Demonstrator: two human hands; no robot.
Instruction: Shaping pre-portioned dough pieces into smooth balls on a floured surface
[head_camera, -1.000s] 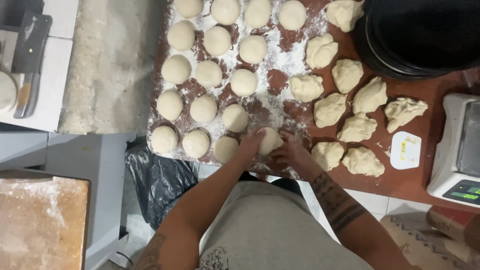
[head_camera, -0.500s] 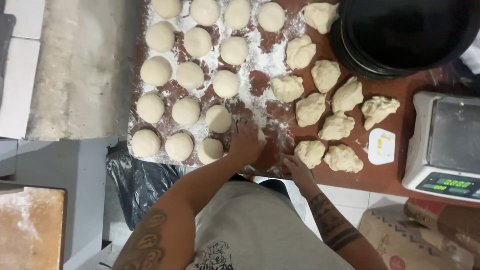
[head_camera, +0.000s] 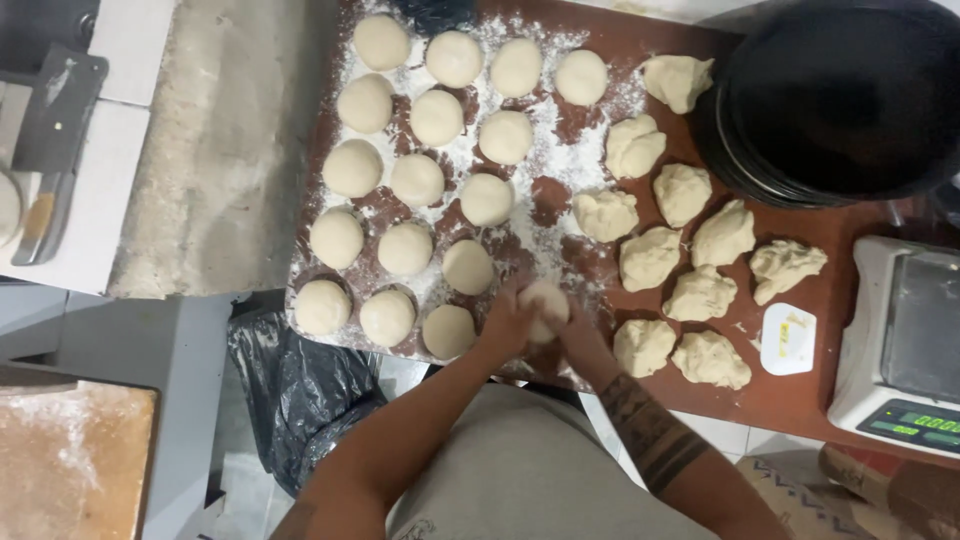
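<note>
While both hands cup it, the dough ball (head_camera: 545, 306) sits on the floured table (head_camera: 850, 215) edge, left hand (head_camera: 507, 325) and right hand (head_camera: 580, 335) clamped around it. Beyond the grip leftward lie smooth finished balls (head_camera: 405, 248); rightward, rough portions (head_camera: 650, 258), kept apart.

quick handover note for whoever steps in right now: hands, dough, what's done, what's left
Left hand and right hand cup one dough ball at the near edge of the floured board.
Done: sixteen smooth round balls in rows on the left of the board.
Left: about eleven rough dough pieces on the right, beside the black bowl.
White scraper and scale sit at the right.
</note>
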